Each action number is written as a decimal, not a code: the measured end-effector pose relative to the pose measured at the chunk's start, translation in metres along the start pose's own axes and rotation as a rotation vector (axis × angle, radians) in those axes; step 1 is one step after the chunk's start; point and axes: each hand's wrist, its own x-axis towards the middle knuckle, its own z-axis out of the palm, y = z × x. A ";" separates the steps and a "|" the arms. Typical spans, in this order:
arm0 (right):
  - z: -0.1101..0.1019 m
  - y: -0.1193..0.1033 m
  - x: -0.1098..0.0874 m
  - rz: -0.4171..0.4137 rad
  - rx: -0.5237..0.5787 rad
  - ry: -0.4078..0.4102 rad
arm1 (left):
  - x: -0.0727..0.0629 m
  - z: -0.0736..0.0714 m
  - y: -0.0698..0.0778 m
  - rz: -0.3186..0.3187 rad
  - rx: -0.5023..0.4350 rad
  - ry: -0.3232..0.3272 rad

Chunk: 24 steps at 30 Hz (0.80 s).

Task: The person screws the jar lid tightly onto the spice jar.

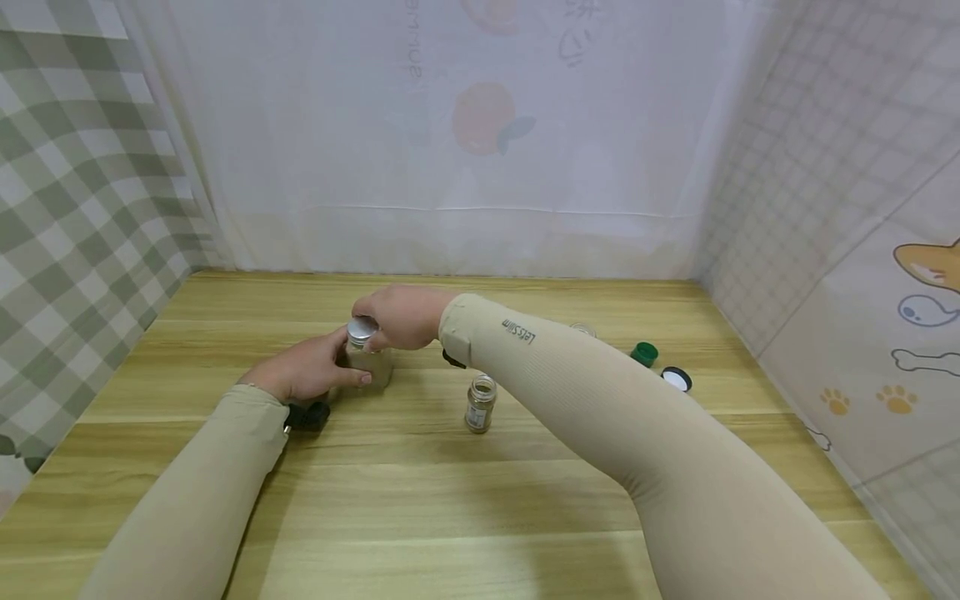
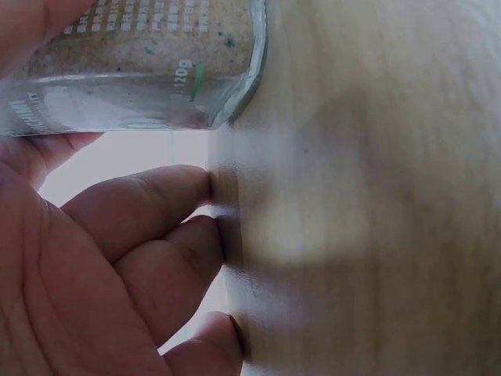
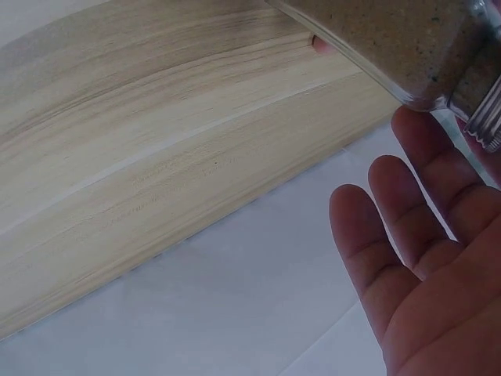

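Note:
A square glass jar (image 1: 381, 372) of speckled brown powder stands upright on the left part of the table. My left hand (image 1: 307, 368) holds its body between thumb and forefinger; in the left wrist view the other fingers (image 2: 149, 207) touch the tabletop beside the jar. From above, my right hand (image 1: 411, 317) grips the silver screw lid (image 1: 362, 329) on the jar's mouth. The right wrist view catches the jar's shoulder and the lid's ridged edge (image 3: 485, 117), with several right fingers (image 3: 360, 227) extended below. Whether the lid is loose cannot be seen.
A small uncapped glass bottle (image 1: 480, 407) with brownish contents stands near the table's middle. Right of my right sleeve lie a green cap (image 1: 644, 354) and a black-rimmed lid (image 1: 677, 379), white inside. A clear glass rim (image 1: 582, 330) shows behind that sleeve. Curtains enclose the wooden table (image 1: 420, 517).

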 end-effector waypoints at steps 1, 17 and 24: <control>0.000 0.000 0.000 0.001 0.001 -0.001 | 0.000 0.000 0.000 -0.001 0.001 -0.002; -0.003 0.006 -0.006 -0.011 0.065 -0.023 | -0.001 -0.004 0.002 -0.031 0.007 -0.020; -0.009 0.014 -0.019 0.088 0.094 -0.043 | -0.004 -0.005 0.002 -0.018 -0.038 -0.013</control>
